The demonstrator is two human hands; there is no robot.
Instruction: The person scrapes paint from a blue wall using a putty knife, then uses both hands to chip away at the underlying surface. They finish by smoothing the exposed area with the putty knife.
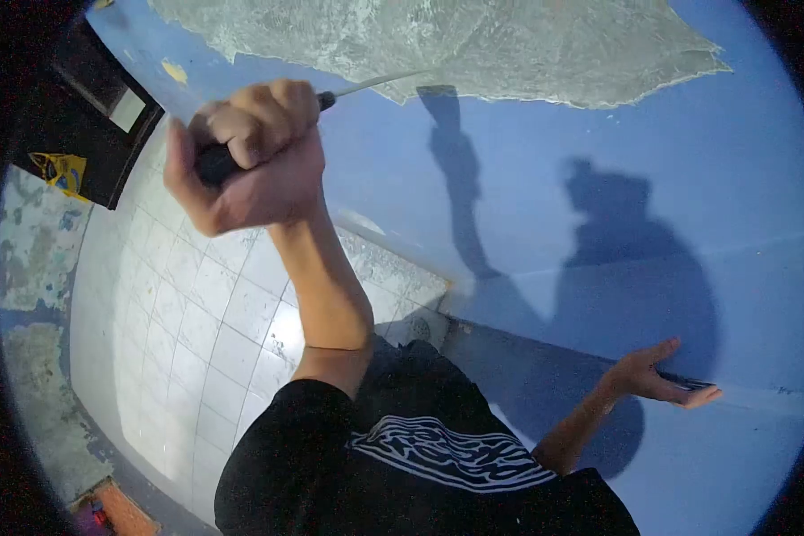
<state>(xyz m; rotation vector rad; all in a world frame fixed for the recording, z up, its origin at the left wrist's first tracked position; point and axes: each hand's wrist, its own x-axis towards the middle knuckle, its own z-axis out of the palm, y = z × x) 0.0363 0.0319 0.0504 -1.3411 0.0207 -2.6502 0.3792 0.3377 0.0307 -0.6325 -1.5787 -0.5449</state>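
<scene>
My left hand (255, 156), raised at the upper left, is closed round the dark handle of a putty knife (380, 82). Its thin blade appears nearly edge-on and points right, towards a rough grey patch (473, 49) on the blue wall (518, 188). I cannot tell whether the tip touches the wall. A flared blade shape shows in the shadow. Lower right, my right hand (657, 377) grips a thin, flat, dark object (688, 382), with the thumb above it and fingers beneath. What that object is, I cannot make out.
A white tiled floor (196, 330) lies below on the left. Dark furniture (98, 116) with a yellow packet (62, 172) stands at the upper left. Another wall (36, 250) with peeling paint runs along the left edge. An orange item (125, 509) sits at the lower left.
</scene>
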